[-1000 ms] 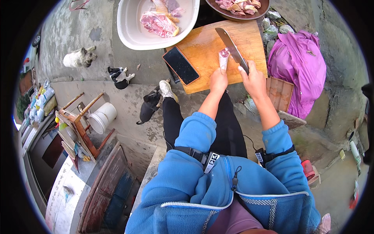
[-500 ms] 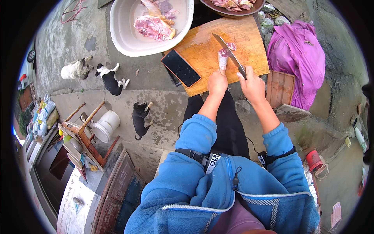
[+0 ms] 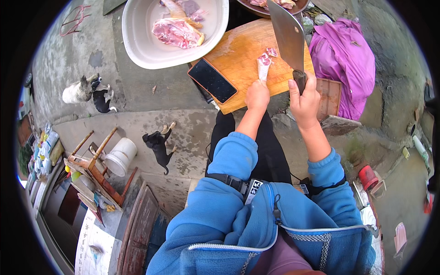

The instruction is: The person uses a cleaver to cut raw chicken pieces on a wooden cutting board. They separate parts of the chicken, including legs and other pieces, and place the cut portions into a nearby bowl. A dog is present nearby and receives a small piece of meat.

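My left hand [image 3: 258,96] is closed round the near end of a pale-skinned raw poultry piece [image 3: 263,68], which lies on the wooden cutting board [image 3: 233,43]. Red meat shows at its cut far end, where a small chopped bit [image 3: 272,52] lies close by. In my right hand [image 3: 305,101] is the dark handle of a cleaver [image 3: 289,39]. Its broad blade is raised above the board's right side, apart from the meat. A dark-screened phone [image 3: 212,80] with an orange edge rests on the board's left corner.
A white basin [image 3: 133,51] of water and raw poultry stands beyond the board, left of a brown bowl [image 3: 253,8] of meat pieces. Purple cloth [image 3: 343,59] is heaped at right. Dogs are on the concrete at left, including a black one [image 3: 159,146], near a white bucket [image 3: 121,156].
My right hand has lifted the cleaver off the meat and turned its blade broadside. The left hand keeps its hold on the poultry piece. The dogs at left have shifted.
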The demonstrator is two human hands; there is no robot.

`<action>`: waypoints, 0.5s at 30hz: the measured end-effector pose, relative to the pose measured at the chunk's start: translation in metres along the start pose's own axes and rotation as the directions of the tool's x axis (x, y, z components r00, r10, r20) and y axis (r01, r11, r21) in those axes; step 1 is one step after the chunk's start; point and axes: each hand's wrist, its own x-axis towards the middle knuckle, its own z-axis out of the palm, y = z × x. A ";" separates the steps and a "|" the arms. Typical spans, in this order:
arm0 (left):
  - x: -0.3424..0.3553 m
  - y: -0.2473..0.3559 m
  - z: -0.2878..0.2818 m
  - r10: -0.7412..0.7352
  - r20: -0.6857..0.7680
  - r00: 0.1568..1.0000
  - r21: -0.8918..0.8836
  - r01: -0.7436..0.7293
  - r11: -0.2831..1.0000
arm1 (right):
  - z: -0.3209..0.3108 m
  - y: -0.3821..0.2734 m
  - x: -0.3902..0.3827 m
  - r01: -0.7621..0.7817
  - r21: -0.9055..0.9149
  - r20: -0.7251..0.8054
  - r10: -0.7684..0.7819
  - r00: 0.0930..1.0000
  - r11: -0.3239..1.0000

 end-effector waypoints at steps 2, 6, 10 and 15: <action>-0.001 -0.001 0.000 0.029 -0.012 0.999 -0.030 -0.030 0.999 | 0.015 0.006 -0.001 -0.037 -0.173 0.220 0.075 0.973 0.984; 0.000 -0.001 -0.001 0.032 0.000 0.999 -0.001 -0.032 0.999 | 0.031 0.027 -0.006 -0.115 -0.395 0.399 0.282 0.873 0.912; 0.004 -0.002 -0.001 0.023 0.021 1.000 -0.031 -0.022 0.999 | 0.023 0.040 0.009 -0.245 -0.151 0.413 0.286 0.865 0.958; 0.003 -0.005 0.001 0.023 0.021 1.000 -0.051 -0.021 0.998 | 0.004 0.019 0.005 -0.166 -0.094 0.228 0.184 0.956 0.982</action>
